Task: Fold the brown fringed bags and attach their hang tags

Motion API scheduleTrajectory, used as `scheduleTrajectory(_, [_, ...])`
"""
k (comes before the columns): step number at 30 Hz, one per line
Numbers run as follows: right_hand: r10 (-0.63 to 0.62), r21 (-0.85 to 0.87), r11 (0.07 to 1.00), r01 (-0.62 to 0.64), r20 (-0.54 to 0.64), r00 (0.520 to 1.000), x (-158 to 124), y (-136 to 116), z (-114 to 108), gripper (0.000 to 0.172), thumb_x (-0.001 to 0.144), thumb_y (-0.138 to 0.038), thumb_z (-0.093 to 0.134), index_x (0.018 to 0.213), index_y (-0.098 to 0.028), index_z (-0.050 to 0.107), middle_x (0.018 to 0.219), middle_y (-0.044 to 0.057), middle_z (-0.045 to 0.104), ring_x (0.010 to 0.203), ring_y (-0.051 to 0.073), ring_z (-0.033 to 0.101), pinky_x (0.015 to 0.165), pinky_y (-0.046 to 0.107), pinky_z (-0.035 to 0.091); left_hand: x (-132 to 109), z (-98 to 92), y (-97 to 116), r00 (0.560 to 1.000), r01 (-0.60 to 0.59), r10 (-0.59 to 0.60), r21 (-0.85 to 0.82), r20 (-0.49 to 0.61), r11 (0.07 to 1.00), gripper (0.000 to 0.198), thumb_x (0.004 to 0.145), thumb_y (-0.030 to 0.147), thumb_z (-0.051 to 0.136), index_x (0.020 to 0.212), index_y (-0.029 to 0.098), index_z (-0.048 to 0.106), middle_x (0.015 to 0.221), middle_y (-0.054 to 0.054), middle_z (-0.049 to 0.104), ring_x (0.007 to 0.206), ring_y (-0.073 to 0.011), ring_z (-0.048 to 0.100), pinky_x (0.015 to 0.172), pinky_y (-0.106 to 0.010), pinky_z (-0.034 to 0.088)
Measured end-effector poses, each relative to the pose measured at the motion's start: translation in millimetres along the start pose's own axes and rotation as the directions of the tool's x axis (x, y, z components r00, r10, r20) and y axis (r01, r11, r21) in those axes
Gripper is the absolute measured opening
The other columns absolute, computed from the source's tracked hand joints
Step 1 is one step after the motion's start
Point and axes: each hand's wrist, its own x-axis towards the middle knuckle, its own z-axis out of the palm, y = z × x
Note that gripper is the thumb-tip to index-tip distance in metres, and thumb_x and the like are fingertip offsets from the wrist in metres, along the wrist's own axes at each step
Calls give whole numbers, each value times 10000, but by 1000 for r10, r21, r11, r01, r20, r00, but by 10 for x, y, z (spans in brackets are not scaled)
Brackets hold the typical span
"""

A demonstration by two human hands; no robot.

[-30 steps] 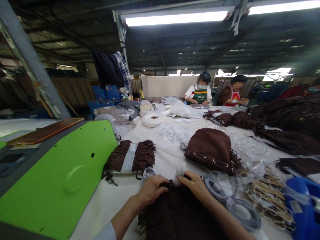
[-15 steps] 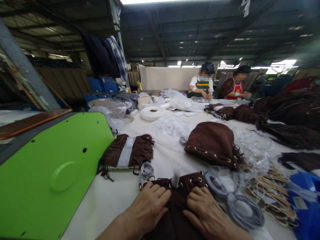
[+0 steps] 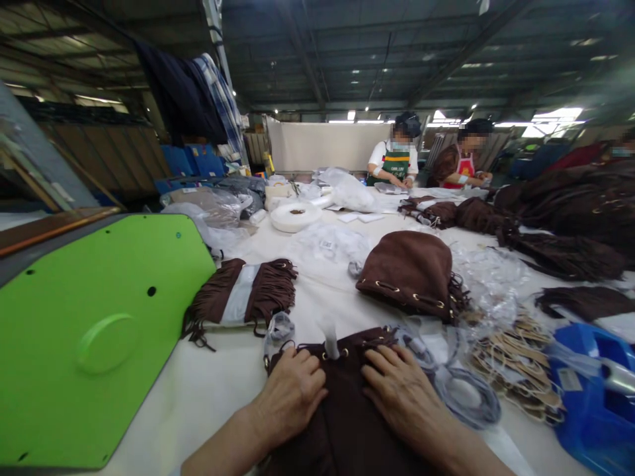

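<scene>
A dark brown drawstring bag (image 3: pixel 342 410) with gold eyelets along its top edge lies directly in front of me. My left hand (image 3: pixel 292 393) has its fingers bent and closed on the bag's upper left part. On the upper right side, my right hand (image 3: pixel 394 383) rests with its fingers stretched forward over the fabric. A whitish translucent strip (image 3: pixel 330 340) stands up at the eyelets between both hands. Beyond the hands, a second brown bag (image 3: pixel 409 274) sits to the right. To the left lies a fringed brown bag (image 3: pixel 265 291) with a pale band around it.
A green machine panel (image 3: pixel 114 330) stands at left. Grey coiled cords (image 3: pixel 466 393), tan tags with strings (image 3: pixel 520 370) and a blue bin (image 3: pixel 590 396) are at right. A white roll (image 3: pixel 295 217) and clear plastic lie farther back. Two co-workers (image 3: pixel 394 162) work across the table.
My view has shifted slightly, so the table items appear farther left and higher. My right hand's fingers look straighter than before. Both hands remain on the bag.
</scene>
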Motion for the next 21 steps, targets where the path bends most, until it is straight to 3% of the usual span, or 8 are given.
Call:
scheduleTrajectory(3, [199, -120, 971, -206, -67, 978, 52, 106, 54, 133, 831, -160, 498, 765, -177, 612, 911, 107, 628, 820, 247, 540, 729, 378, 357, -35, -97, -99, 968, 250, -249, 65, -20, 966, 261, 906, 255, 412, 715, 157, 561, 774, -79, 586, 805, -256, 534, 767, -435, 379])
scheduleTrajectory(5, [211, -60, 975, -215, -69, 975, 160, 203, 30, 144, 857, -220, 493, 888, -153, 617, 1003, 127, 616, 915, 259, 533, 783, 385, 359, 24, -176, -136, 942, 333, -333, 0, -34, 943, 215, 902, 265, 427, 790, 152, 572, 867, -91, 594, 894, -260, 529, 809, -416, 372])
scheduleTrajectory(7, [176, 72, 981, -179, 47, 983, 314, 247, 9, 267, 858, -280, 526, 1091, -158, 568, 1144, 122, 582, 1073, 262, 482, 903, 404, 311, 145, -206, -137, 933, 356, -358, -85, -10, 930, 162, 868, 293, 502, 921, 154, 567, 974, -82, 596, 968, -243, 523, 839, -372, 376])
scheduleTrajectory(9, [162, 159, 968, -196, 206, 965, 452, 247, 16, 392, 816, -338, 590, 1168, -176, 532, 1140, 112, 589, 1093, 267, 472, 933, 420, 281, 260, -176, -129, 927, 374, -373, -125, 34, 919, 236, 831, 348, 556, 972, 159, 563, 993, -72, 606, 960, -230, 543, 824, -343, 393])
scheduleTrajectory(11, [165, 184, 955, -232, 318, 934, 523, 237, 44, 350, 747, -374, 655, 1041, -190, 603, 986, 86, 633, 974, 265, 522, 864, 403, 318, 310, -113, -136, 921, 388, -382, -119, 75, 914, 300, 787, 427, 590, 918, 157, 590, 947, -83, 619, 914, -249, 564, 790, -355, 406])
scheduleTrajectory(14, [170, 208, 942, -264, 385, 907, 514, 240, 78, 200, 674, -354, 707, 783, -198, 642, 810, 37, 632, 817, 225, 549, 745, 333, 344, 271, -32, -186, 913, 399, -384, -108, 140, 910, 381, 700, 529, 639, 807, 164, 615, 880, -91, 625, 856, -272, 579, 722, -352, 412])
scheduleTrajectory(18, [223, 268, 888, -374, 462, 858, 530, 285, 82, 149, 655, -306, 715, 716, -191, 642, 734, 4, 636, 724, 175, 565, 635, 262, 345, 292, -48, -319, 893, 417, -383, -119, 236, 901, 347, 646, 526, 690, 727, 198, 610, 685, -8, 621, 687, -201, 595, 541, -258, 365])
scheduleTrajectory(21, [288, 292, 832, -472, 499, 817, 638, 345, 132, 138, 667, -311, 700, 712, -193, 645, 649, -20, 626, 641, 151, 574, 555, 231, 355, 461, -145, -444, 906, 391, -366, -88, 214, 916, 289, 693, 471, 678, 721, 194, 599, 679, -5, 611, 724, -205, 596, 590, -270, 384])
